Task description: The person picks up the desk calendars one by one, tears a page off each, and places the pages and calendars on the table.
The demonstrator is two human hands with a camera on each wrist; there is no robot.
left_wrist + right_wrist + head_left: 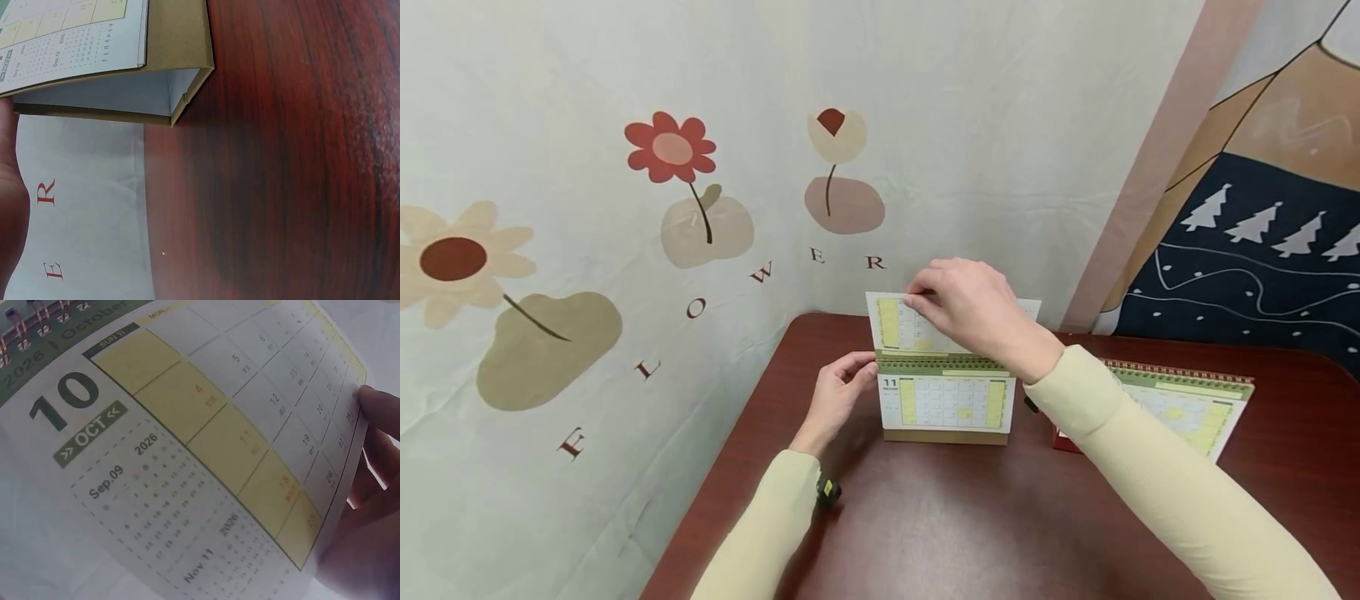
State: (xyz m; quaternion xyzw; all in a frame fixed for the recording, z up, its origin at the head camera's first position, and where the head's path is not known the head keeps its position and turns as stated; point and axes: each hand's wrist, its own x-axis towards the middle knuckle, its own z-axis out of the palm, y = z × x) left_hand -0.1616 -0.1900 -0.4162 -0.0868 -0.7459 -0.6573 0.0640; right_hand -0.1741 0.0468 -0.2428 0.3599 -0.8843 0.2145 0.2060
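Note:
A desk calendar (951, 404) with a spiral-bound top and a brown cardboard stand is upright on the table, its front page reading 11. My left hand (837, 398) holds its upper left corner, thumb near the coil. In the left wrist view the stand's open side (178, 44) shows, with part of the hand at the left edge. Above the coil, my right hand (973, 308) pinches the free edge of a raised calendar page (891, 323). The right wrist view shows that this page (206, 456) is October 2026, bowed between coil and fingers (378, 406).
A second spiral desk calendar (1213, 408) with a red base leans to the right, partly behind the right forearm. The reddish-brown table (940, 525) meets a pale curtain with flower prints (1000, 167) at its back and left. A dark tree-patterned cloth (1262, 275) hangs at right.

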